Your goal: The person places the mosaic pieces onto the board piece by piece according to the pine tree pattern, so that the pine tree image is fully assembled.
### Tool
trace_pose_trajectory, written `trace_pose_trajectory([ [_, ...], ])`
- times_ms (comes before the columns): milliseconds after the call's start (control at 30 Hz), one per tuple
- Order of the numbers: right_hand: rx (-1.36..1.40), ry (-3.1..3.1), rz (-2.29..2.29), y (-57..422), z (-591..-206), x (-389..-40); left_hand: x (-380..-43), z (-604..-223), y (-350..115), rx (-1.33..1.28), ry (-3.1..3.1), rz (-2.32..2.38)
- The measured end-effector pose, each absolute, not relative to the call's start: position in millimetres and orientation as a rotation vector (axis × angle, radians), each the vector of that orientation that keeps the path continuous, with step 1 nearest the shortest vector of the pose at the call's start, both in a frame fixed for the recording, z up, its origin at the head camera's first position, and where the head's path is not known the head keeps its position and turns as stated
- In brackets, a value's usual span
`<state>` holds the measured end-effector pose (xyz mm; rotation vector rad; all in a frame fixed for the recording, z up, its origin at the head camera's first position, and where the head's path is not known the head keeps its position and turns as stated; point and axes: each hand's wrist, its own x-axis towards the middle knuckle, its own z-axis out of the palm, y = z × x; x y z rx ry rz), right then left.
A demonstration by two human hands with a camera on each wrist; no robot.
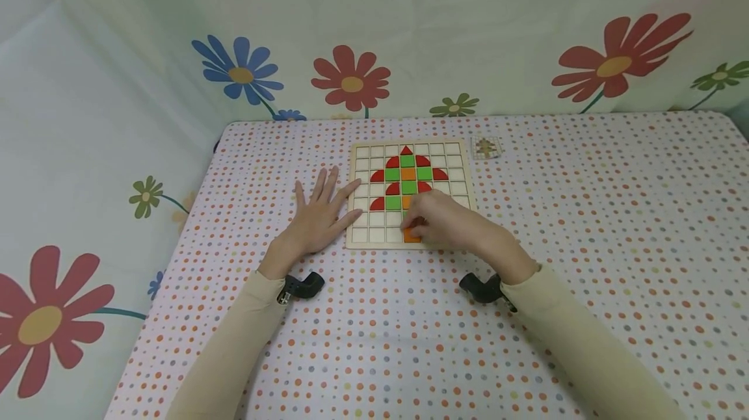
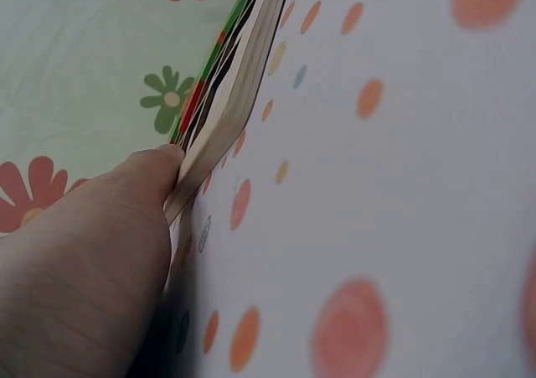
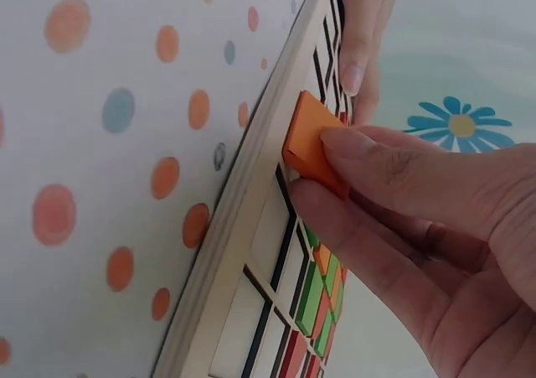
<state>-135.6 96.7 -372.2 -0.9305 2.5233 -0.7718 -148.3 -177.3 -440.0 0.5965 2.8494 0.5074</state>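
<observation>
A square wooden board (image 1: 374,246) with a grid of cells lies on the table. Red, green and orange tiles form a symmetric, tree-like figure in its middle columns, and white cells surround it. My right hand (image 1: 443,218) pinches an orange square tile (image 3: 311,139) between thumb and finger. In the right wrist view that tile is tilted at the board's near edge, over the bottom row. My left hand (image 1: 318,218) lies with fingers spread at the board's left side, thumb and index finger touching its edge. The right hand hides part of the figure.
A small pattern card (image 1: 487,147) showing a gridded figure lies right of the board's far corner. Both forearms carry black wrist cameras. A dotted cloth (image 1: 374,355) covers the table, and a flowered curtain (image 1: 480,49) hangs behind it.
</observation>
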Motion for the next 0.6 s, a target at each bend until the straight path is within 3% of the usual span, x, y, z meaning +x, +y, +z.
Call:
trace_pose_trajectory([
  [600, -1.110, 2.777, -0.437, 88.2, -377.9, -111.1, -148.7, -440.8, -176.9, 0.577, 2.849, 0.469],
])
